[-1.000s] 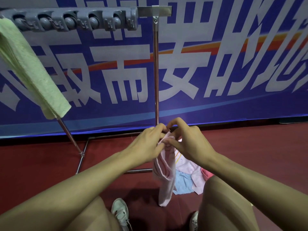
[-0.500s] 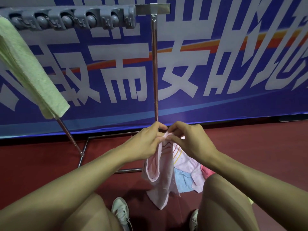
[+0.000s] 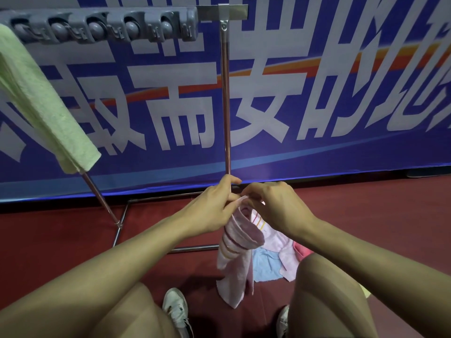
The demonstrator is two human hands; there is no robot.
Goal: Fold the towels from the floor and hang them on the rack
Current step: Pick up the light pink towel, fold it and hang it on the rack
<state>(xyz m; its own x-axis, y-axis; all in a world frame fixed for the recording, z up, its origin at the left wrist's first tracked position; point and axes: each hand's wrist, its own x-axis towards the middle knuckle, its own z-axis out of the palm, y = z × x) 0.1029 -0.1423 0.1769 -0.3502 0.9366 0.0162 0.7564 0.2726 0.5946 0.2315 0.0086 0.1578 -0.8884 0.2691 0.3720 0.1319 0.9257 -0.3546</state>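
Both hands (image 3: 244, 207) on pink towel (image 3: 238, 252) edge

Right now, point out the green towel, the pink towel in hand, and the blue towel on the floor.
green towel (image 3: 46, 101), head view, middle of the hanging fold.
pink towel (image 3: 235, 262), head view, striped part below the hands.
blue towel (image 3: 267, 264), head view, visible patch on the floor.

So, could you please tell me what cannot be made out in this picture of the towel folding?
- Floor pile, head view: the pink towel and right knee hide its extent.
- Green towel: cut off by the left edge.
- Pinch point: left hand and right hand cover the towel's corners.
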